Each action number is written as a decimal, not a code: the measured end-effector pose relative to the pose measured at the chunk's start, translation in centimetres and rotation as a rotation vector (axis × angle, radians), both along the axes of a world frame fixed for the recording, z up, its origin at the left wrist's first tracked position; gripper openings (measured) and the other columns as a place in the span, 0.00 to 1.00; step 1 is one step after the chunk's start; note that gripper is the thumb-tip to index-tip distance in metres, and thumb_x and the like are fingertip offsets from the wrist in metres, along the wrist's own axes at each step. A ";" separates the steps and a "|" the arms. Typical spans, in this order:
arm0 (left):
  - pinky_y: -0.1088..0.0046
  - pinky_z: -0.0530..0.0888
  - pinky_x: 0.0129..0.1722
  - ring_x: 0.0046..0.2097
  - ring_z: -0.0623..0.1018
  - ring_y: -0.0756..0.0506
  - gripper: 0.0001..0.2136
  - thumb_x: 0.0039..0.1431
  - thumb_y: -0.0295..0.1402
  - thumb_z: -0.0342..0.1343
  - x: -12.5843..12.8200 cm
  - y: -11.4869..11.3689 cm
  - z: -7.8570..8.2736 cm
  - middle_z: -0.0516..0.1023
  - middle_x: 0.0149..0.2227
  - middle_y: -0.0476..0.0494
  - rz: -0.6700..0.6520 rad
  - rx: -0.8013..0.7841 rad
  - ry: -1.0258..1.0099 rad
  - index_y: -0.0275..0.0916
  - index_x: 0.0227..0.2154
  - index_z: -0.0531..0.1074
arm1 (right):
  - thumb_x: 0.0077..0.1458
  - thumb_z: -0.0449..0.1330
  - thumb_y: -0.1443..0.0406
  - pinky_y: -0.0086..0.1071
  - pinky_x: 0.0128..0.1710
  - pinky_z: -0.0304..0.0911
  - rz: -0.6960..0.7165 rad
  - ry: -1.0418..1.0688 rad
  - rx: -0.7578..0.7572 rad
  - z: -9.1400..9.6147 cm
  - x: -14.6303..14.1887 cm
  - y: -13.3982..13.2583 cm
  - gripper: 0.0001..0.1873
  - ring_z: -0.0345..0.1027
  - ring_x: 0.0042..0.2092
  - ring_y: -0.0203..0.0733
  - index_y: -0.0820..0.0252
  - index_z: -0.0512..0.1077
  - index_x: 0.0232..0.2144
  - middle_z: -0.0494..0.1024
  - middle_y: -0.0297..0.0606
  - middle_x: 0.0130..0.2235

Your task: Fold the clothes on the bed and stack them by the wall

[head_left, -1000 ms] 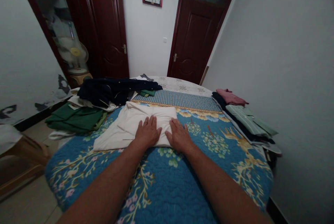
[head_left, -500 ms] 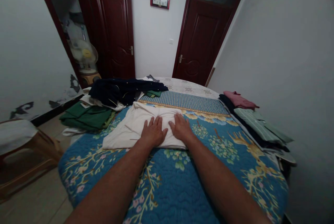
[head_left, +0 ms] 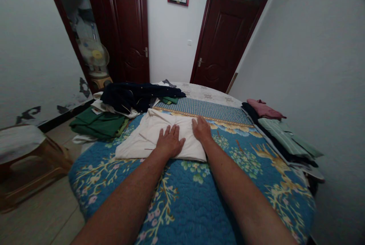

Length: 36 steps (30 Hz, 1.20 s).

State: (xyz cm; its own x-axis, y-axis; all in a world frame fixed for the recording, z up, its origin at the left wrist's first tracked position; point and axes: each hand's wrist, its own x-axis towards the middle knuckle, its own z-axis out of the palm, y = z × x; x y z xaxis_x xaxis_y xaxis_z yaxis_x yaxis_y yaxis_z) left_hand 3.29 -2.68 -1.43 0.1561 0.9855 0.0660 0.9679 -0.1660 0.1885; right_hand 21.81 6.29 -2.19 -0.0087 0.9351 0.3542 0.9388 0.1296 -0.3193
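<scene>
A white garment (head_left: 148,134), partly folded and a little creased, lies flat on the blue floral bedspread (head_left: 196,203). My left hand (head_left: 170,142) rests palm down on the middle of the garment, its fingers spread. At the garment's right edge is my right hand (head_left: 202,129), laid on the cloth with fingers stretched out toward the far corner. Neither hand grasps anything. The garment's left end flares wider than its right end, which has a straight folded edge.
Dark navy clothing (head_left: 128,94) is heaped at the back left above a folded green garment (head_left: 98,123). On the right edge sit stacked clothes, with a pink shirt (head_left: 265,108) and a light green striped one (head_left: 285,136). A stool (head_left: 37,169) stands at the left.
My right hand has slid right and slightly away, to the garment's right edge. My left hand stays on the cloth's middle. The whole view has shifted slightly.
</scene>
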 end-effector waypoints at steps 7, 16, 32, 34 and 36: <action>0.37 0.49 0.77 0.80 0.52 0.29 0.36 0.76 0.48 0.39 -0.1 -0.5 0.2 0.51 0.81 0.35 -0.008 0.011 -0.005 0.34 0.79 0.52 | 0.77 0.47 0.49 0.60 0.76 0.43 0.102 -0.165 -0.125 -0.9 0.2 -4.8 0.38 0.46 0.79 0.60 0.68 0.58 0.76 0.54 0.56 0.79; 0.37 0.52 0.76 0.79 0.55 0.29 0.33 0.77 0.46 0.40 -0.2 -0.8 0.3 0.54 0.80 0.35 -0.001 0.031 -0.031 0.36 0.78 0.55 | 0.75 0.47 0.47 0.66 0.74 0.45 0.118 -0.222 -0.162 -1.4 0.3 -10.8 0.40 0.46 0.79 0.67 0.64 0.55 0.78 0.49 0.59 0.80; 0.54 0.71 0.57 0.57 0.77 0.34 0.17 0.70 0.26 0.47 -1.5 -0.4 2.1 0.83 0.53 0.29 0.107 0.201 -0.012 0.36 0.51 0.80 | 0.54 0.63 0.55 0.32 0.32 0.72 0.032 0.814 -0.436 1.6 2.4 -6.0 0.17 0.82 0.38 0.49 0.62 0.81 0.39 0.87 0.47 0.38; 0.53 0.71 0.58 0.57 0.78 0.34 0.17 0.70 0.27 0.48 -1.5 -0.3 2.2 0.83 0.53 0.29 0.110 0.199 -0.009 0.36 0.51 0.81 | 0.51 0.64 0.59 0.31 0.31 0.71 0.013 0.844 -0.418 1.6 1.9 -5.7 0.16 0.81 0.36 0.48 0.62 0.79 0.40 0.87 0.45 0.38; 0.53 0.71 0.58 0.57 0.78 0.34 0.17 0.70 0.27 0.48 -1.6 -0.4 2.3 0.83 0.52 0.29 0.106 0.200 -0.009 0.36 0.51 0.81 | 0.50 0.62 0.61 0.31 0.32 0.71 0.005 0.822 -0.379 1.7 1.8 -5.5 0.17 0.81 0.37 0.47 0.62 0.79 0.42 0.87 0.44 0.39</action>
State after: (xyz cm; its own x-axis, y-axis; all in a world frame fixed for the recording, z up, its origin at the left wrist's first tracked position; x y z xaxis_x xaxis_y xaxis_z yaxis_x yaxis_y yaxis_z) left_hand 1.68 -3.03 0.89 0.0510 0.9635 0.2629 0.9803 -0.0986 0.1710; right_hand 23.58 0.78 -0.48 0.1066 0.9910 -0.0809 0.3959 -0.1169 -0.9108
